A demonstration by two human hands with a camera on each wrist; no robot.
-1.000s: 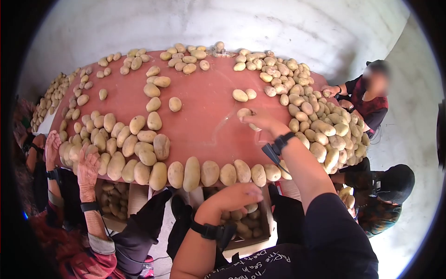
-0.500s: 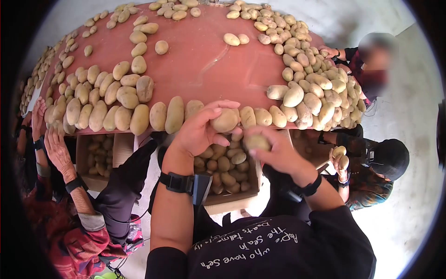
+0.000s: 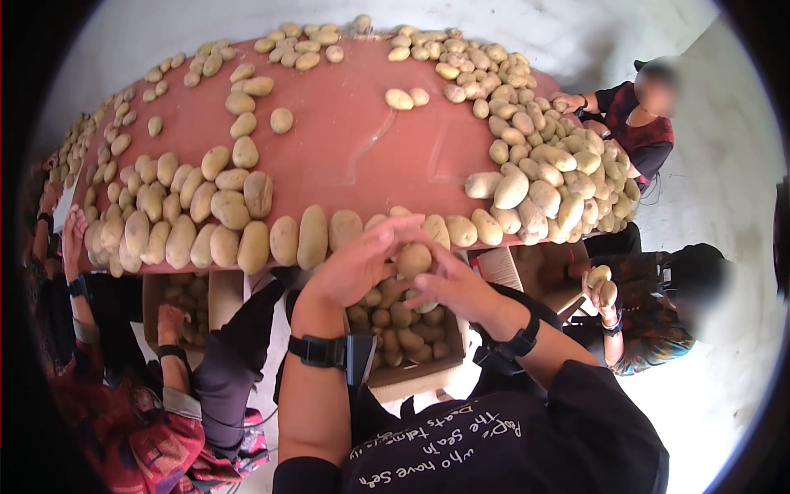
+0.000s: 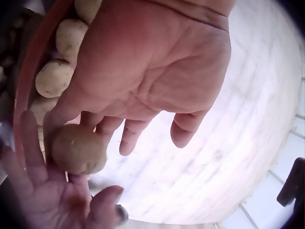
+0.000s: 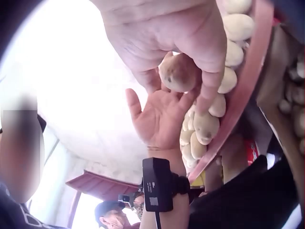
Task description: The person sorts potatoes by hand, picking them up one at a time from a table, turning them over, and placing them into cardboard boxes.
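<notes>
Between my two hands is one round potato [image 3: 413,260], over a box of potatoes in the head view. My left hand [image 3: 354,262] has its palm turned inward and its fingers straight. The left wrist view puts the potato [image 4: 78,149] in front of the left fingertips. Facing it, my right hand [image 3: 461,284] has spread fingers, and its thumb stands apart from the potato in the left wrist view. From the right wrist, the same potato [image 5: 180,72] shows below the right palm, between thumb and fingers, overlapping the left fingertips.
A red table [image 3: 329,177] bears a potato row [image 3: 284,240] along its near edge and a heap [image 3: 568,177] at right. Beneath stands a cardboard box [image 3: 420,372] with potatoes. Other people work at left and right; one hand at right [image 3: 607,300] holds potatoes.
My right hand came back from the table's middle with a potato, then moved closer to my left hand. The potato by my left hand half a second ago no longer shows there. The view tilted.
</notes>
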